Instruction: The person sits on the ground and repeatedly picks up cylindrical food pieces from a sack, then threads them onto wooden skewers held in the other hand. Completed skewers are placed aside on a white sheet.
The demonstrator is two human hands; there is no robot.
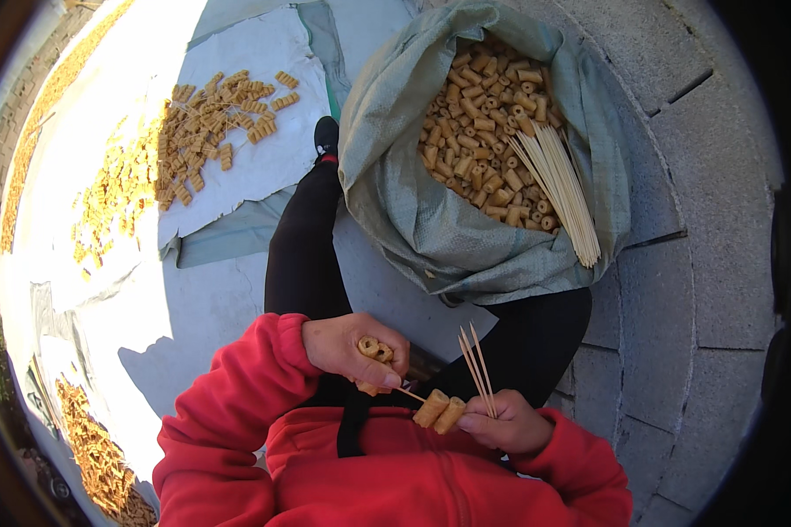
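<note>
My left hand is closed around a few hollow tan tube pieces. Between its thumb and fingers runs a thin wooden skewer. Two more tan tube pieces sit side by side on that skewer, in front of my red jacket. Close against the outer piece is my right hand, which grips three bare wooden skewers pointing up and away. Whether its fingertips also press on the threaded pieces is hard to tell.
An open woven sack of loose tube pieces stands ahead, a bundle of skewers lying on top. Skewered pieces are heaped on a white sheet at left. Brown strips lie lower left. Paving blocks extend right.
</note>
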